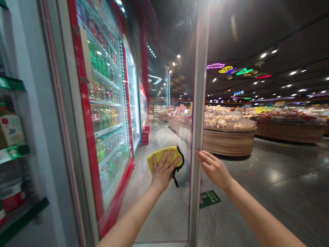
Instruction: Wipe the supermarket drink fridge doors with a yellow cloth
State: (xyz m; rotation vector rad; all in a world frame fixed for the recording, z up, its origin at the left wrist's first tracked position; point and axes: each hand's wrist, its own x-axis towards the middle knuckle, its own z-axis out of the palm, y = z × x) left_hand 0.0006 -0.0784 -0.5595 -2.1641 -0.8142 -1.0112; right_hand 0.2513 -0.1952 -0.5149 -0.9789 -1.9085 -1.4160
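A glass door panel (169,212) in a metal frame (199,103) stands open in front of me. My left hand (163,169) lies spread on a yellow cloth (160,154) with black edging, pressing it flat against the glass. A black loop hangs from the cloth's lower right corner. My right hand (212,166) is at the outer edge of the metal frame, its fingers together and their tips on the frame; the thumb is mostly hidden.
Drink coolers (108,103) with red frames show on the left, near shelves (15,152) with bottles. Round wooden-sided display bins (228,140) stand on the right. A green exit sign (210,199) lies on the floor.
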